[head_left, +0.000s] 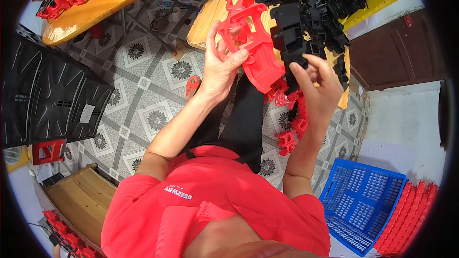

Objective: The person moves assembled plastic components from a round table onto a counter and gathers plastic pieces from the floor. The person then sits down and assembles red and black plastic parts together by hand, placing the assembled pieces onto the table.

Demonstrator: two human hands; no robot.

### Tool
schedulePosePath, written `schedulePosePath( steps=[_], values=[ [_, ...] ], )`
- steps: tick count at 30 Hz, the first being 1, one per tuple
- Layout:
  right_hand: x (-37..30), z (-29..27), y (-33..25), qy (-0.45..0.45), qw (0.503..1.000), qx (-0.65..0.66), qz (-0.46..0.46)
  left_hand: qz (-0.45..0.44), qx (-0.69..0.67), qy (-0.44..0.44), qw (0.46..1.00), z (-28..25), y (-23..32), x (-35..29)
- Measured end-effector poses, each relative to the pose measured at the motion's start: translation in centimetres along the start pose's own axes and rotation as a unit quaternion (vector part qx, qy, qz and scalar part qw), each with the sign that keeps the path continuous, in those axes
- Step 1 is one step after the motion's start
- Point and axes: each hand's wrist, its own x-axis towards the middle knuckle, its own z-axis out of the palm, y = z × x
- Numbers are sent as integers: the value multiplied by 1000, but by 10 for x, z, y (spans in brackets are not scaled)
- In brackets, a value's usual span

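My left hand (221, 69) grips a red plastic frame-like part (262, 59) with cut-out openings, thumb on its near side and fingers partly behind it. Just to the right, my right hand (319, 78) pinches the lower end of a black plastic part (289, 33) between thumb and fingers. The two parts are held side by side above the near edge of a wooden table (203, 31); whether they touch is hard to tell. Behind my right hand, more black parts (315, 23) lie on that table.
Beyond them, a yellow crate (377, 7) holds a heap of black parts. Red parts (287, 141) lie low on the tiled floor near my right forearm. A blue crate (366, 196) stands at lower right beside stacked red parts (406, 219). Another wooden table (124, 2) is at upper left.
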Motion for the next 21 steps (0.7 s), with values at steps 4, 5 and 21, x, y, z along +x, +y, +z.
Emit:
schedulePosePath(
  steps=[4, 5, 21],
  values=[
    [-9, 11, -13, 18, 999, -18, -22, -4, -7, -17, 1000, 1, 2, -1],
    [-10, 14, -15, 12, 999, -26, -28, -6, -5, -25, 1000, 2, 3, -1],
    [-19, 22, -19, 36, 992, -75, -99, -9, 9, -36, 999, 5, 9, -4]
  ],
)
